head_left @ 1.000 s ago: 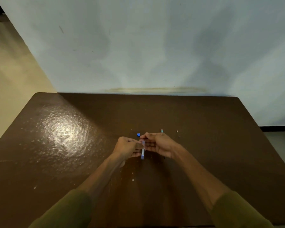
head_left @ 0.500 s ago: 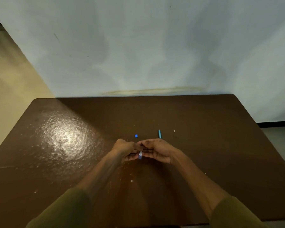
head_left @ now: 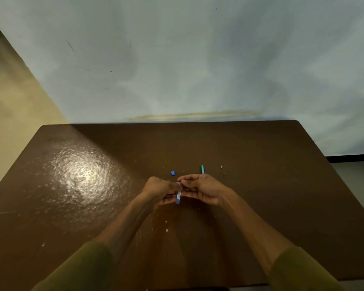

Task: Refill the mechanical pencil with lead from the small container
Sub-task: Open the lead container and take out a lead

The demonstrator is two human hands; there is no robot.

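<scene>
My left hand (head_left: 159,189) and my right hand (head_left: 201,189) meet over the middle of the brown table (head_left: 261,185). Between them stands the small translucent blue lead container (head_left: 178,197), nearly upright. The left fingers curl around it, and the right thumb and forefinger pinch at its top end. No lead is visible at this size. The container's blue cap (head_left: 172,173) lies on the table just beyond my left hand. The teal mechanical pencil (head_left: 202,169) lies beyond my right hand, its near end hidden by the fingers.
A tiny white piece (head_left: 221,166) lies to the right of the pencil. A pale wall (head_left: 177,70) rises right behind the table's far edge. Light glares off the table's left half (head_left: 80,175). Olive sleeves cover both forearms near the front edge.
Both hands stay together around the container and have shifted only slightly. More of the container shows below the fingers than half a second ago. The cap and pencil have not moved.
</scene>
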